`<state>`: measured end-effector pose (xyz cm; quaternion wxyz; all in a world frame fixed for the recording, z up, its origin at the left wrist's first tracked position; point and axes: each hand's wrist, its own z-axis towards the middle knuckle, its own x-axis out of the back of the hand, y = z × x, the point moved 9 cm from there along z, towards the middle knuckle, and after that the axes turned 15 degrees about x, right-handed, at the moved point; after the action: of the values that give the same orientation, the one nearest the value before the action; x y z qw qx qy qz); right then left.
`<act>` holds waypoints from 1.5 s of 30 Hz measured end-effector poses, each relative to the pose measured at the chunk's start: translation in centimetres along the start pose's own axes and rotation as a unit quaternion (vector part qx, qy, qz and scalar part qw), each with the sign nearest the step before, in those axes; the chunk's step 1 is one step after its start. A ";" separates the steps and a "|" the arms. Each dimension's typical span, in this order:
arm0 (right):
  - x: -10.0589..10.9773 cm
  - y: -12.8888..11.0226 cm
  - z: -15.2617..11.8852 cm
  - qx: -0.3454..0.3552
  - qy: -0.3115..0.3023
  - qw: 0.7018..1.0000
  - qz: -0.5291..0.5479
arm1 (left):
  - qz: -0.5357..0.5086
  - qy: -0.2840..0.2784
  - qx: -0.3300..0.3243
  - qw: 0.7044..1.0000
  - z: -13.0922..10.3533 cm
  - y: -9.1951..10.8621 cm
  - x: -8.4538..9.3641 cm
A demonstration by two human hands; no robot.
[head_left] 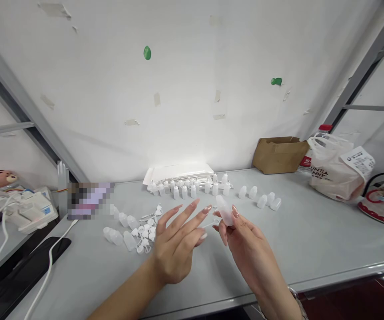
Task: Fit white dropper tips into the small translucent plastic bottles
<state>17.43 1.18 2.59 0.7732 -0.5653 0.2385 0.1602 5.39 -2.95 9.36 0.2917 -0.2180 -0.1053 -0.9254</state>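
Observation:
My right hand [248, 244] grips a small translucent squeeze bottle [224, 210], tilted, between thumb and fingers. Close by on its left, my left hand [176, 244] pinches a white dropper cap between thumb and index finger, the other fingers spread. The cap's body is mostly hidden; its thin strap and ring [215, 221] stick out towards the bottle. Loose white caps [147, 231] lie in a pile left of my left hand. Beside them are several uncapped bottles [129, 241] on their sides. Capped bottles [184, 192] stand in rows further back.
More uncapped bottles [262, 201] are at the back right. A white tray [178, 171] leans near the wall. A brown cardboard box [278, 155] and a plastic bag [334, 173] stand at the right. A white cable [50, 262] and a power strip [38, 213] are at the left.

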 end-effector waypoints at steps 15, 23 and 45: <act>-0.7 0.5 -0.2 -0.009 -0.019 1.000 0.014 | -0.054 -0.058 -0.085 0.993 -0.5 1.8 -0.4; -0.5 0.1 -0.4 -0.023 0.004 1.000 -0.018 | -0.285 -0.015 0.303 0.909 -0.1 -4.6 -0.2; -4.5 -1.9 -4.0 -0.087 -0.029 0.995 0.029 | -0.521 0.037 0.604 0.602 -2.9 -10.0 -3.4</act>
<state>13.94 -3.11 5.58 0.7229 -0.6183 0.2172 0.2189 1.10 5.85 4.53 -0.1709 0.1338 -0.7250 -0.6537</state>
